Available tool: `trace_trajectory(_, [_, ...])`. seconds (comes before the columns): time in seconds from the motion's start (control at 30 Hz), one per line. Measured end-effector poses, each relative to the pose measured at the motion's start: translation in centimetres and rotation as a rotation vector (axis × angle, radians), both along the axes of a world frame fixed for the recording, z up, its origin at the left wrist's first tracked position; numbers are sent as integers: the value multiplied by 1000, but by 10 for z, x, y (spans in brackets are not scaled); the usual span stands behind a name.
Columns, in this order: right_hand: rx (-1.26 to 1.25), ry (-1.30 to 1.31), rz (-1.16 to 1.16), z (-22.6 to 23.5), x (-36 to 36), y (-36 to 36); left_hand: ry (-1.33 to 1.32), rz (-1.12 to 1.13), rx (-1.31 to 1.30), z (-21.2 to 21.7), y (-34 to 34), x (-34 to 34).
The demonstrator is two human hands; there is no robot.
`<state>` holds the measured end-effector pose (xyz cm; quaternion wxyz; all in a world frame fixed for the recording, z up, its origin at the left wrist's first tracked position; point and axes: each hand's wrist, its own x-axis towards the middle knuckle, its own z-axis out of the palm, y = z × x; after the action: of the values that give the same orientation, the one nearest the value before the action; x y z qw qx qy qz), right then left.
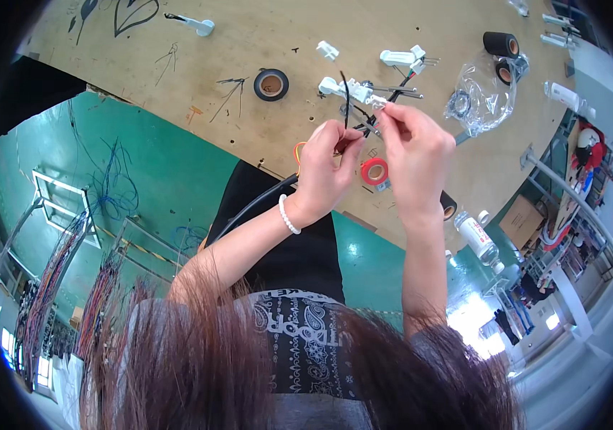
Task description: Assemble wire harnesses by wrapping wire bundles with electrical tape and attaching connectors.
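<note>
My left hand is closed in a pinch, and a thin black wire stands up from its fingertips. Beside it, my right hand has thumb and forefinger pressed together at the end of a white plastic fixture with metal pins. Whatever is between those right fingertips is too small to make out. A thick black cable runs under my left wrist, and orange and yellow wires show beside that hand. More dark wires lie between my hands, partly hidden by the fingers.
Around my hands on the wooden table are a black tape roll, a red tape roll, a small white block and another white fixture. A clear plastic bag and a bottle are to the right.
</note>
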<state>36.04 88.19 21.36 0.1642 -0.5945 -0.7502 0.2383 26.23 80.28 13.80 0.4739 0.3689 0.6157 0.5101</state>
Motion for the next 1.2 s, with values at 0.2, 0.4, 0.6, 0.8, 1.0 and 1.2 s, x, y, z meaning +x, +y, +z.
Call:
trace_trajectory(0.2, [-15,-91,30,1,-5,8,-33,12,-52,5,1,1])
trace_trajectory(0.4, [-53,-409,176,-2,-10,21,41,-15,-35,5,3,1])
trace_trajectory(0.6, [-240,144,3,30,-3,14,113,-19,47,2,-3,-2])
trace_trajectory(0.8, [-409,527,-171,25,-21,15,187,-81,85,6,-2,-4])
trace_trajectory(1.0, [-220,303,-157,15,13,-9,200,-104,76,19,-12,-22])
trace_trajectory(1.2, [-219,339,3,-1,7,6,497,-226,286,-3,-23,-40])
